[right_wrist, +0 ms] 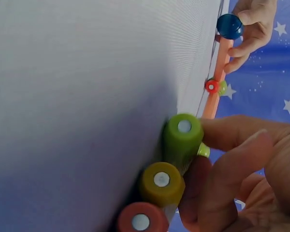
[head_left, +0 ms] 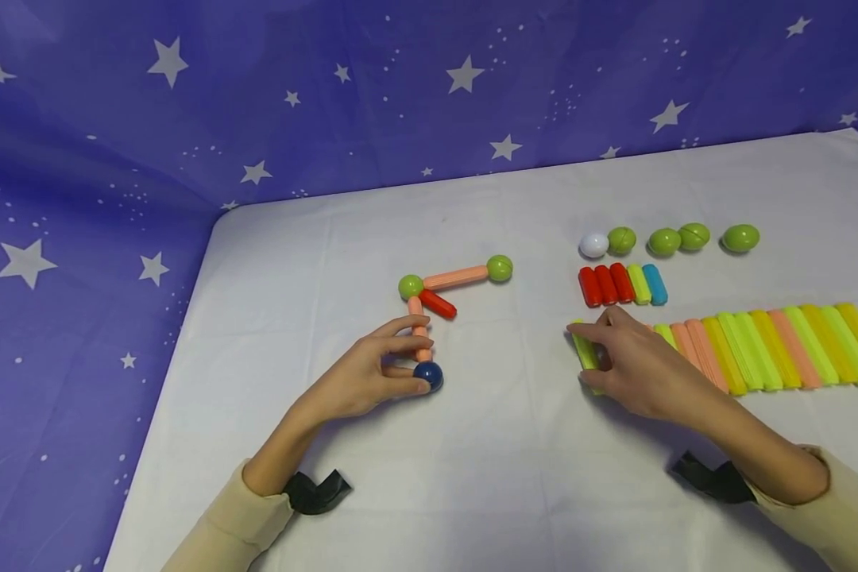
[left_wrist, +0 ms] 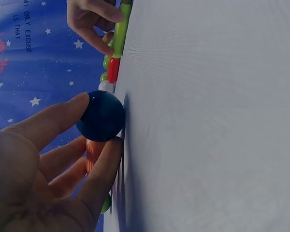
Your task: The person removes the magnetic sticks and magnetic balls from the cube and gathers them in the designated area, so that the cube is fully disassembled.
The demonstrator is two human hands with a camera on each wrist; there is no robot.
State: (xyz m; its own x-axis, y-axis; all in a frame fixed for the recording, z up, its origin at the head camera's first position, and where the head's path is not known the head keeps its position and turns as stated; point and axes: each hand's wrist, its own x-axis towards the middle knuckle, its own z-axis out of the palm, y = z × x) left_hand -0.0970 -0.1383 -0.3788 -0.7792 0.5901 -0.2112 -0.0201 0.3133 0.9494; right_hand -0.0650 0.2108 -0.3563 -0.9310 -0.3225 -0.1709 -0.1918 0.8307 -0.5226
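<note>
My left hand (head_left: 361,369) holds a dark blue ball (head_left: 429,376) between thumb and fingers, close to the tabletop. That ball sits at the near end of a salmon rod (head_left: 416,306), partly hidden by my fingers. At its far end is a green ball (head_left: 411,287), where a short red rod (head_left: 439,304) and another salmon rod (head_left: 456,277) meet. A second green ball (head_left: 500,268) caps this last one. My right hand (head_left: 639,365) pinches a lime-green rod (head_left: 585,349) by its two ends. In the right wrist view, a silvery disc shows in the lime rod's end (right_wrist: 184,126).
A long row of lime, yellow and salmon rods (head_left: 765,349) runs right from my right hand. Behind lie short red, lime and blue rods (head_left: 620,283), then several green balls (head_left: 663,241) and a white ball (head_left: 594,245). A starry blue curtain (head_left: 400,95) borders the white-covered table (head_left: 472,492).
</note>
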